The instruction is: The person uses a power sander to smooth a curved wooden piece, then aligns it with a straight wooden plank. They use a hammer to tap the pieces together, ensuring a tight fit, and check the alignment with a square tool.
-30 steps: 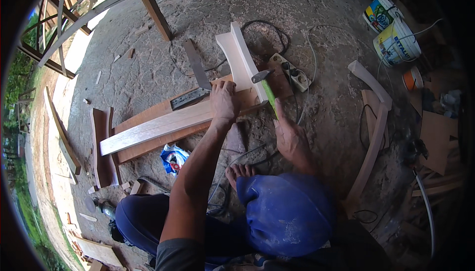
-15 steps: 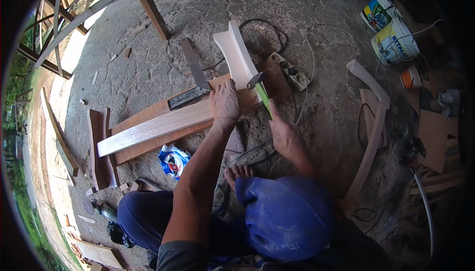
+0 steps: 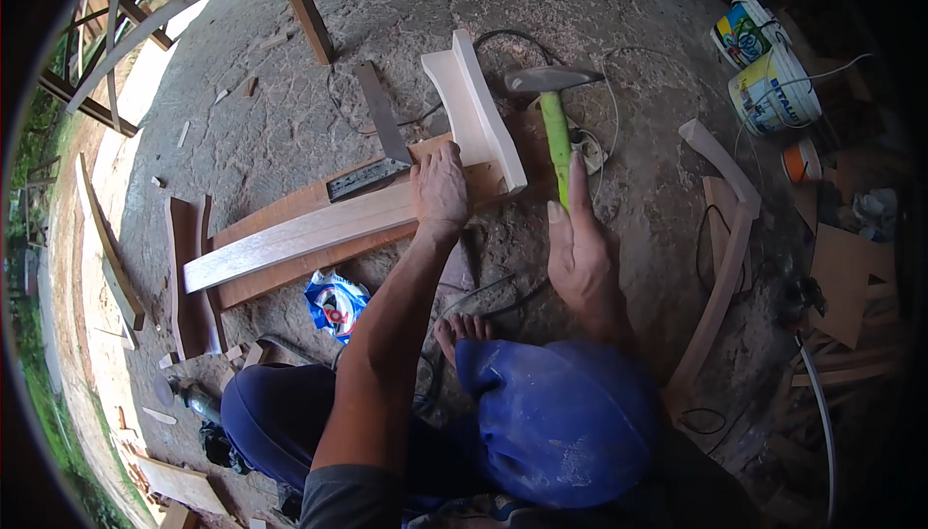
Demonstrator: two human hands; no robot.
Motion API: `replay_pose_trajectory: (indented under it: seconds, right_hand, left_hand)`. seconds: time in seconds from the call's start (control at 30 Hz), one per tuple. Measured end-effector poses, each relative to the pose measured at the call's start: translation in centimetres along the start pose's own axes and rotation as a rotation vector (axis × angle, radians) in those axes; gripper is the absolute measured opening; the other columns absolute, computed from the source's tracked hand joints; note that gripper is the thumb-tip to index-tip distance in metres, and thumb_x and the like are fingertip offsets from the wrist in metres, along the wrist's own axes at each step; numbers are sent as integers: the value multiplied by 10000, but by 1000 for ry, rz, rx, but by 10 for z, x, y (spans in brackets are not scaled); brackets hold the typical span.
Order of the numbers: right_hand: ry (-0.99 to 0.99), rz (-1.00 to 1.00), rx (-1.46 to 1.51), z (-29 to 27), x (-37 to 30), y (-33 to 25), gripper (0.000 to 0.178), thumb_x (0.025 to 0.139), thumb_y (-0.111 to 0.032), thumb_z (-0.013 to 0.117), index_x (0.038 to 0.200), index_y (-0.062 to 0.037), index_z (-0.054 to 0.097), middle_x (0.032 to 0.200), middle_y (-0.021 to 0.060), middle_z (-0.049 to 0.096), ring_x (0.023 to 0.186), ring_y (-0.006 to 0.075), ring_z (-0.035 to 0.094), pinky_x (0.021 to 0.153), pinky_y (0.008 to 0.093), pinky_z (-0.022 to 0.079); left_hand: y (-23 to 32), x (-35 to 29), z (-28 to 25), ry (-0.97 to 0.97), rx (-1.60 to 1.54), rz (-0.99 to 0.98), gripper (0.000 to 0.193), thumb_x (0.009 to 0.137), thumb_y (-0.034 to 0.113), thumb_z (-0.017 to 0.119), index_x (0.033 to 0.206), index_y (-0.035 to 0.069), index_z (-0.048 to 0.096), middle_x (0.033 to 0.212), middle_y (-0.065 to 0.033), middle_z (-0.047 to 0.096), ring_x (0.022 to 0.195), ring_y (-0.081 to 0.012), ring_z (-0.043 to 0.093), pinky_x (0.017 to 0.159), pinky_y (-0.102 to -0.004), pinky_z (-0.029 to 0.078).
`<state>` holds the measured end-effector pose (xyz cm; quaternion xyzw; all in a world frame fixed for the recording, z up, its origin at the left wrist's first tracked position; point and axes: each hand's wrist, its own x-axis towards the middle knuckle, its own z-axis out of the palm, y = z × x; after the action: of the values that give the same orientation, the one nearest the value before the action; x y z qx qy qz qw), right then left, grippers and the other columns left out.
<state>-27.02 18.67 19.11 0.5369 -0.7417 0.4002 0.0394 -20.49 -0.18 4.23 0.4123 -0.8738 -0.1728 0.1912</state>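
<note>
My left hand is closed over a pale wooden board, close to where it meets a curved wooden end piece. Raised in my right hand is a hammer with a green handle and dark metal head, held up to the right of the end piece and apart from it. The pale board lies along a brown plank. Another curved, darker wooden piece stands at the board's left end. A carpenter's square rests against the plank just beyond my left hand.
A blue and white packet lies near my knee. Partly behind the hammer is a power strip with cords. Paint buckets stand at the far right, beside a long jointed wooden piece. A wooden frame stands at the far left.
The hammer has lifted away from the end piece, up and to the right, with my right hand. My left hand stays on the board.
</note>
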Motion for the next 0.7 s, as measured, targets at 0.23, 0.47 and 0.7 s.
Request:
replay_pose_trajectory:
  seconds: [0.23, 0.47, 0.7]
  right_hand:
    - [-507, 393, -97, 33, -54, 52, 645, 1006, -65, 489, 1597, -102, 231, 992, 305, 673, 812, 479, 676, 613, 512, 515]
    - [320, -145, 86, 7, -32, 16, 678, 980, -12, 517, 1593, -64, 231, 987, 325, 659, 711, 460, 670, 610, 485, 527]
    - [-219, 177, 77, 33, -32, 19, 628, 982, -62, 544, 1567, -98, 318, 943, 338, 665, 781, 527, 645, 612, 520, 523]
  left_hand:
    - [12, -10, 4, -50, -7, 41, 233, 904, 109, 535, 1136, 109, 526, 1090, -120, 631, 1142, -304, 566, 939, -443, 415]
    - [12, -1, 1, -28, -35, 16, 197, 927, 107, 491, 1120, 106, 528, 1087, -133, 629, 1143, -312, 565, 950, -453, 410]
    - [1, -18, 0, -68, -50, -16, 215, 903, 87, 536, 1118, 84, 524, 1080, -153, 640, 1118, -330, 586, 956, -454, 424]
